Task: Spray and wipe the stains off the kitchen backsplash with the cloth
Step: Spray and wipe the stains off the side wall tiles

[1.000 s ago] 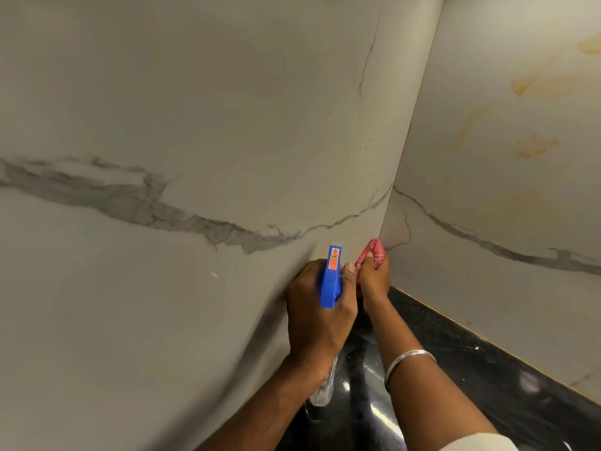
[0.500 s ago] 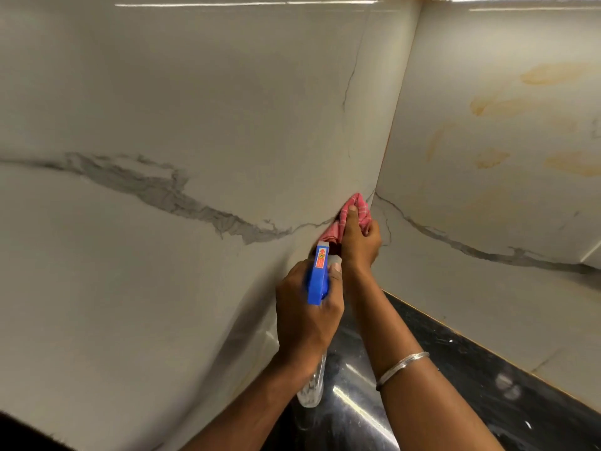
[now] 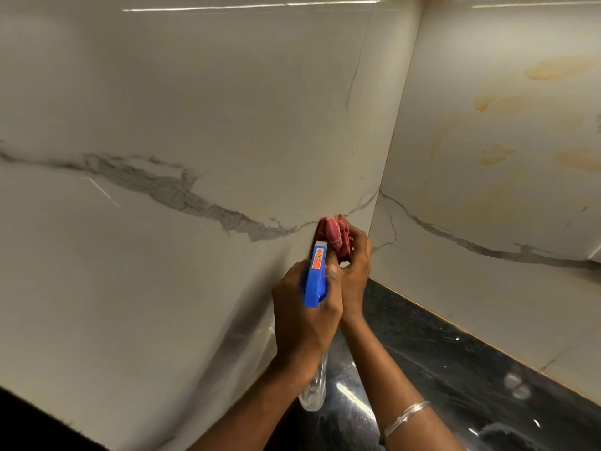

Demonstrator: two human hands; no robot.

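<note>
- Cloth (image 3: 336, 234): red, bunched into a wad, pressed against the left backsplash panel (image 3: 195, 109) just beside the inside corner, on the grey vein line.
- Right hand (image 3: 356, 265): curled closed around the cloth, fingers behind the wad, a bangle (image 3: 405, 415) on the wrist.
- Left hand (image 3: 302, 314): wrapped closed around the neck of the spray bottle (image 3: 314, 278), blue head pointing up toward the wall, clear body hanging below the palm over the black desk (image 3: 455, 369).
- Handling, as a judgement: soft, light, easily crushed fabric; likely to slip and unfold on glossy tile unless kept balled, so best held from the back with fingertips spread and pressure through the palm.
- Likely damp, hence better grip on the tile but some smearing.
- Spray bottle: light, stiff plastic; neck grip suits one-hand trigger work.
- Remaining work, as a judgement: orange-brown stains (image 3: 553, 70) on the right backsplash panel (image 3: 487, 288) untouched, well apart from the cloth, higher up.
- Risk: narrow corner joint hard to reach with a thick wad; a folded edge probably better there.
</note>
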